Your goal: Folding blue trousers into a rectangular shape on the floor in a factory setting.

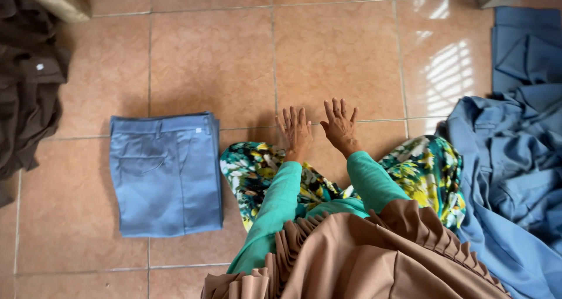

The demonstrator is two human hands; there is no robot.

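Both hands are stretched out flat over the tiled floor (328, 47), palms down, fingers spread wide and holding nothing. The left hand (295, 130) and right hand (339, 125) lie side by side, close but not touching, their fingertips just past the grout line that runs across the floor; whether the palms press the tile or hover just above it cannot be told. Green sleeves (275, 205) run back from the wrists over knees in floral cloth (430, 170), and a pleated tan garment (363, 258) fills the bottom of the view. The nearest thing to the hands is the folded trousers (167, 173), blue-grey, lying flat on the floor to the left of the left hand with the waistband toward the top. Their edges are square and neat, the right edge near the floral knee but apart from it, with a strip of bare tile between them and the left hand. On the right, a loose heap of blue cloth (509, 176) spills from the upper corner down to the bottom edge, its near edge touching the right knee. A dark brown pile (26, 82) sits at the far left, well apart from the trousers. Ahead of the fingers the tile lies open up to the top of the view.
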